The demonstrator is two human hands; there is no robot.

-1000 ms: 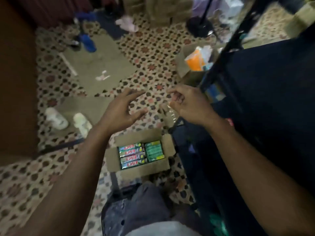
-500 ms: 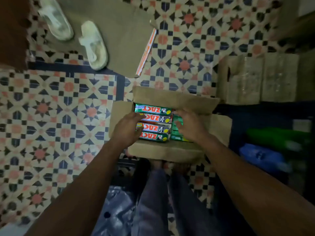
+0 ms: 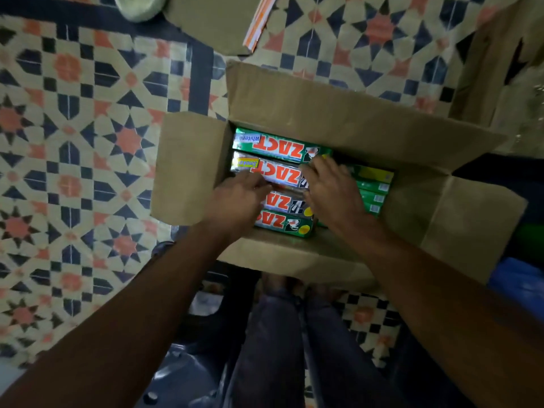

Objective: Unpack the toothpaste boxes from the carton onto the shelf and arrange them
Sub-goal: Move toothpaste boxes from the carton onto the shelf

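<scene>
- ZACT toothpaste boxes [image 3: 282, 147] lay packed inside the open carton [image 3: 323, 113].
- Our left hand [image 3: 235, 201] laid close-set fingers on a silver box [image 3: 278, 172].
- Our right hand [image 3: 332, 192] covered the box ends; we couldn't tell its grip.

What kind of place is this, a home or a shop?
Probably a small shop's stockroom, though I cannot be sure: an open carton packed with same-brand toothpaste boxes sits on a patterned tile floor, with flattened cardboard lying beyond it.
</scene>
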